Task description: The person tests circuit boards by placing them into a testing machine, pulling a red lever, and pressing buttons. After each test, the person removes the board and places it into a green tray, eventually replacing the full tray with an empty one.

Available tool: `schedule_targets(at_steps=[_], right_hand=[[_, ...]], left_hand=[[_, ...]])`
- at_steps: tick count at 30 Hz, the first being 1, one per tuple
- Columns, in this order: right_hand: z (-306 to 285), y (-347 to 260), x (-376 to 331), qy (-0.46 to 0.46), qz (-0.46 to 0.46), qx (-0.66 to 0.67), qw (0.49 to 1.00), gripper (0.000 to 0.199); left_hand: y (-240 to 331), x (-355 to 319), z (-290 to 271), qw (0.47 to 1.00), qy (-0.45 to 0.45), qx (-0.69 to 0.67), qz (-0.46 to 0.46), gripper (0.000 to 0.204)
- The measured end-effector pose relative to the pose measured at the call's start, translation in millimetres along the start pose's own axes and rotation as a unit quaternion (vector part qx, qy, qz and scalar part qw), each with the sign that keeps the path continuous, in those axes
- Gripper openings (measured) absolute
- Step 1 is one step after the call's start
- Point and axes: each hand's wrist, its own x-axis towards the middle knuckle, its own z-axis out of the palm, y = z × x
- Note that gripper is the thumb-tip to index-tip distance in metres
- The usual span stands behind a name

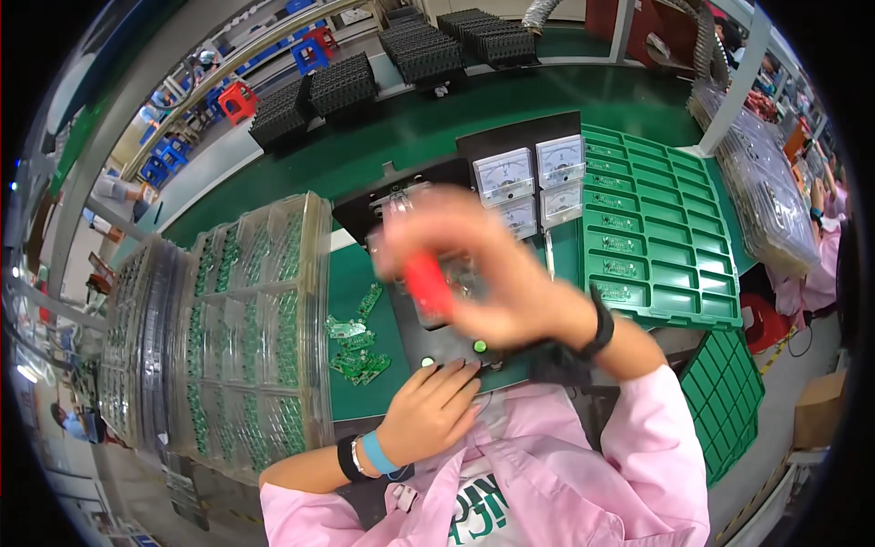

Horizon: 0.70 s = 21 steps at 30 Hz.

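My right hand [519,273], smeared by motion, curls round a red handle [427,284] above the middle of a dark test fixture [415,342]. What the handle joins is partly hidden behind the fingers. My left hand [428,419] lies palm down at the fixture's front edge, fingers stretched out near a pale green button [427,363]. A second green button [480,346] shows to the right, under my right hand. Several small green circuit boards [360,363] lie loosely piled left of the fixture. White-faced analog meters [504,175] stand on the panel behind it.
To the right lies a green compartment tray [661,219], boards in its left column. At left stand stacked clear trays [314,273] full of green boards. Black racks [419,46] line the far bench. Clear stacked trays [761,173] stand far right; another green tray [725,401] sits lower.
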Motion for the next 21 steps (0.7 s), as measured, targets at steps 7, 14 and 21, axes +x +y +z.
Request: schedule_targets(at_steps=[7, 14, 21], right_hand=[[5, -22, -143, 0.078, 0.143, -0.255, 0.953, 0.046], [24, -34, -168, 0.046, 0.074, -0.476, 0.875, 0.043], [37, -24, -189, -0.039, 0.116, -0.495, 0.860, 0.035]], left_hand=[[-51, 1, -3, 0.990, 0.131, 0.016, -0.056, 0.052], [-78, -4, 5, 0.987, 0.137, 0.019, -0.079, 0.063], [-85, -7, 4, 0.990, 0.116, 0.031, -0.080, 0.066]])
